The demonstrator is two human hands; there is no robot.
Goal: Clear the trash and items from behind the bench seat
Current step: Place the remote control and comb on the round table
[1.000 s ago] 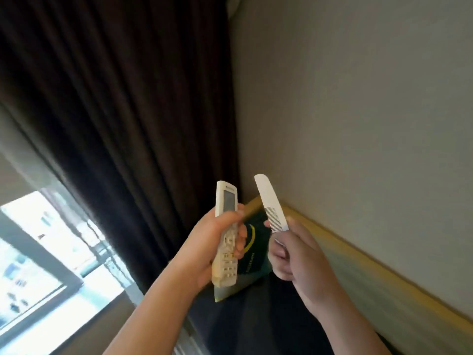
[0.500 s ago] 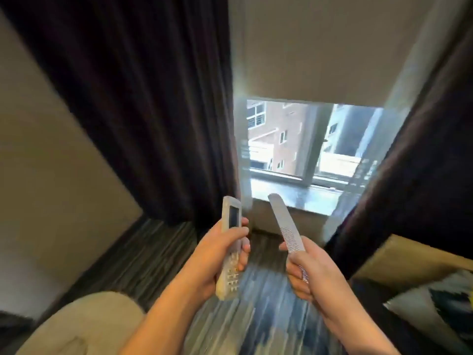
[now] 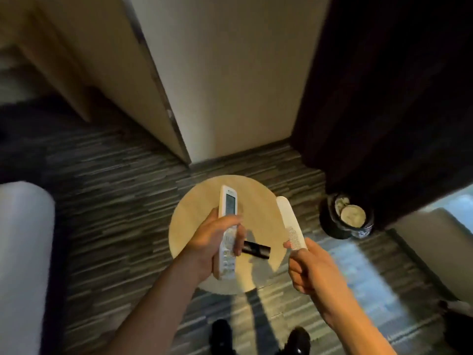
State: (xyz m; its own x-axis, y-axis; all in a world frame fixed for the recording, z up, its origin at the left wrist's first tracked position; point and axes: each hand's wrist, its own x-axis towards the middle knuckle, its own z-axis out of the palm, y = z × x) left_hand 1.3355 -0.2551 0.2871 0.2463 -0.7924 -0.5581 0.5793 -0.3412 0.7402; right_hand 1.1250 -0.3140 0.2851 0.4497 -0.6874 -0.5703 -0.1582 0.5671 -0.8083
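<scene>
Below both of your hands sits a round wooden table [image 3: 258, 206], with a small black cylinder [image 3: 256, 249] lying on it just under your left knuckles. Your left hand [image 3: 210, 243] is wrapped around the lower half of the white remote [image 3: 228, 226], thumb across the front, screen end sticking out past your fingers. Your right hand [image 3: 311, 267] is closed on the toothed end of the white comb [image 3: 290, 222], whose plain handle end points up and away from your grip.

Both items look light and rigid. The remote's smooth plastic could slip, so your mid-body hold seems sound; it is likely the more fragile of the two, so set it down rather than drop it. The comb is thin and stiff, and its fine teeth may bend under a hard squeeze.

Beyond your fingertips the tabletop has bare room at its far half and to the right of the cylinder, probably enough for both items. Right of your comb hand, a dark bin [image 3: 345, 216] stands on the carpet near the curtain [image 3: 384, 85], apart from the table edge. Mind that edge: the table is small.
</scene>
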